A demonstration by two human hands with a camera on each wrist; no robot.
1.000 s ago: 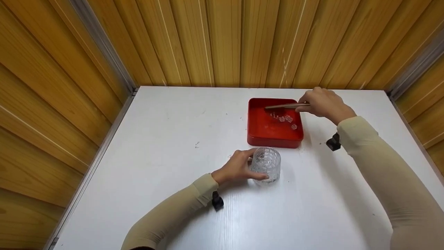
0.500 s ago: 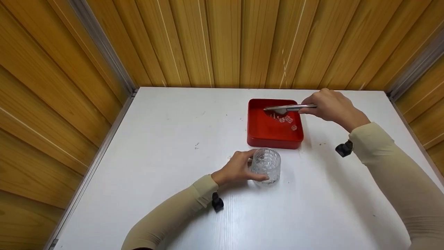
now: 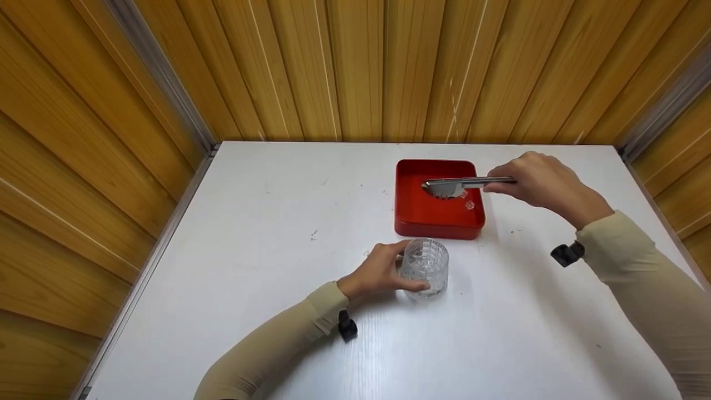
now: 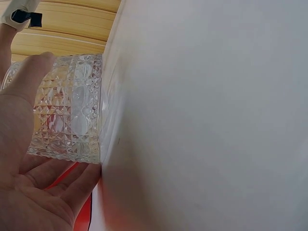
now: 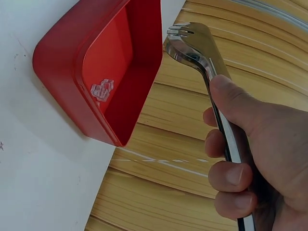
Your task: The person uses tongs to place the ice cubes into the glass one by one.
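My left hand (image 3: 377, 270) holds a clear cut-glass tumbler (image 3: 436, 268) upright on the table, thumb on the near side and fingers on the far side. In the left wrist view, the tumbler's (image 4: 67, 110) faceted wall shows between thumb and fingers. My right hand (image 3: 547, 184) grips metal serving tongs (image 3: 444, 189), whose toothed head hangs above the red square tray (image 3: 439, 230). In the right wrist view the tongs' (image 5: 192, 48) two arms lie close together; whether anything is between them I cannot tell. Clear ice-like cubes (image 5: 102, 90) lie in the tray.
The white table (image 3: 266, 222) carries a few small clear bits or droplets (image 3: 314, 235) left of the tray. Behind it stands a wood-patterned wall (image 3: 355, 72), and similar panels rise at both sides. The tumbler stands just in front of the tray.
My right hand has drawn right and toward me, and the tongs have lifted from among the cubes with their head turned. My left hand and the tumbler have stayed in place.
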